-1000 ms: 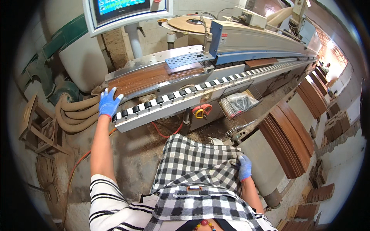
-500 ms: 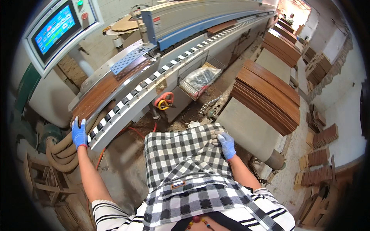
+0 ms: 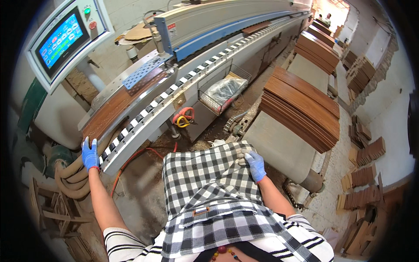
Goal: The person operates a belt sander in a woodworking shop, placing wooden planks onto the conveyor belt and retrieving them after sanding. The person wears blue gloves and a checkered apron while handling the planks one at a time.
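1 left hand [image 3: 91, 156], gloved, lay spread, unclenched, at the near end of 1 brown board [image 3: 107, 115]; 1 right hand [image 3: 255, 165] rested on the checked apron [image 3: 192, 177], grip indiscernible.

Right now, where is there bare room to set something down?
The grey belt is bare between the plank stack and the near roller. Crowded: the wire basket, holding a bag; around the left hand, near the board.

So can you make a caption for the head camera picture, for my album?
Blue-gloved left hand at the end of a brown board, right hand on a checked apron.
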`<state>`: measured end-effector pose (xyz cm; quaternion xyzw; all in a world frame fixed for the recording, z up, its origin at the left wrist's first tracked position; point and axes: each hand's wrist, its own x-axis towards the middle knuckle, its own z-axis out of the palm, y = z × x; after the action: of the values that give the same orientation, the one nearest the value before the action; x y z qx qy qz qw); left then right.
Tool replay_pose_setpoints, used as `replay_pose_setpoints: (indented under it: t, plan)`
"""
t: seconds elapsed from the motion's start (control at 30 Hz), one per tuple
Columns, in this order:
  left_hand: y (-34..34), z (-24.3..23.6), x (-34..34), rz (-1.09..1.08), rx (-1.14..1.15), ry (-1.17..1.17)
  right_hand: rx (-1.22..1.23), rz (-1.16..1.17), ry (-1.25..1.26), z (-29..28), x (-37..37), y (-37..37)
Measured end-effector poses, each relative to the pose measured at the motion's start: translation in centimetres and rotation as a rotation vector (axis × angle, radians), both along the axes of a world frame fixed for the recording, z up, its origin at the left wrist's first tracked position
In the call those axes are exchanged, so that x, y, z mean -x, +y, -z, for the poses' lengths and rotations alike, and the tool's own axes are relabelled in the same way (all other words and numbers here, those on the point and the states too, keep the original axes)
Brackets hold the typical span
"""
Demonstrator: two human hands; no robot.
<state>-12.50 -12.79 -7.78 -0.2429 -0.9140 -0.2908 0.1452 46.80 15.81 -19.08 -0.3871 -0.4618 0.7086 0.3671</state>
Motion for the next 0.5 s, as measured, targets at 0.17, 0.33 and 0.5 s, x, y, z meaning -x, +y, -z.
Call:
replay_pose_setpoints:
  t: [0.17, 0.33, 0.5]
  plan:
    - [0.6, -0.7, -1.2, -0.058, 0.129, 0.007, -0.034, -0.016, -0.018, 0.3, -0.3, 0.0]
    - [0.7, -1.4, -2.2, -0.102, 0.125, 0.016, -0.015, 0.003, -0.009, -0.6, 0.1, -0.2]
    - [1.1, -2.3, -3.3, -0.113, 0.1, -0.03, -0.015, 0.005, -0.024, 0.0, -0.2, 0.0]
